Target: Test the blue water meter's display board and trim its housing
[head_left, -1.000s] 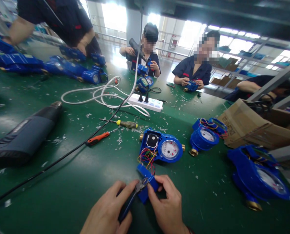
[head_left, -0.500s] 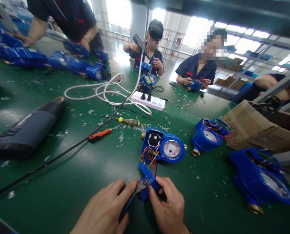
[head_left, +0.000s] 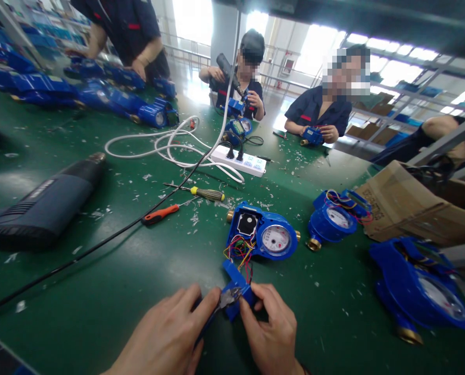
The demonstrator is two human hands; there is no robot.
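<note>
My left hand is closed around a pair of cutting pliers, whose metal jaws rest against a blue plastic cover. From the right side, the thumb and fingers of my right hand pinch that cover close to the jaw tips. Thin red, yellow and black wires run from the cover to an opened blue water meter lying just beyond. The meter has a round white dial, brass ends and a square bay holding a black part. What sits exactly between the jaws is too small to tell.
A heat gun lies at left, with an orange screwdriver, a yellow screwdriver and a power strip beyond. More blue meters and a cardboard box stand at right. Several co-workers handle meters across the green table.
My hands, the pliers and the blue cover stay nearly in place, with only a slight shift of the left hand. At the far left, a standing co-worker's arm has moved to the right.
</note>
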